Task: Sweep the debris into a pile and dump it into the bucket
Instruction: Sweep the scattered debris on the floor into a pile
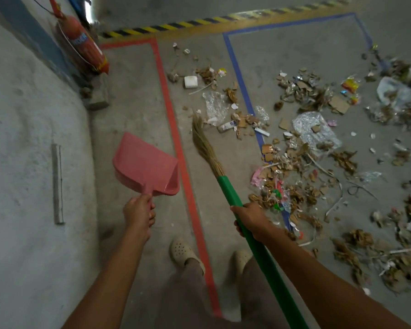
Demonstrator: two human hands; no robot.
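1. At the far left, a pink plastic dustpan (pixel 145 162) is held by the left hand (pixel 138 213). Its fingers (pixel 152 216) are curled round the short handle. The pan's mouth is pointed toward 11 o'clock, away from the litter, and the pan appears to be lifted off the grey concrete floor (pixel 133 96).
2. Between dustpan and broom, a red tape line (pixel 173 129) is laid on the floor from 6 toward 12 o'clock. It is straddled at the bottom by the person's beige clogs (pixel 185 252).
3. A long broom (pixel 226 186) with a green sleeved handle and a straw bristle head (pixel 203 143) is gripped by the right hand (pixel 249 218), whose fingers (pixel 237 227) are wrapped round the shaft. The broom's long axis runs from 5 o'clock up to 11 o'clock. The bristle tip is set just right of the red line; whether it touches the floor cannot be told.
4. The debris (pixel 294 162), made up of torn brown cardboard, clear plastic wrap and paper scraps, is spread from 12 round to 4 o'clock of the bristle head. It lies across a blue tape line (pixel 240 74), with the nearest scraps just beside the tip at 1 o'clock. No pile has been formed yet.
5. The litter is judged to be nearer the right hand, so the bristles would have to be carried out toward 2 or 3 o'clock, past the scatter, and then drawn back. The bucket is not in view.
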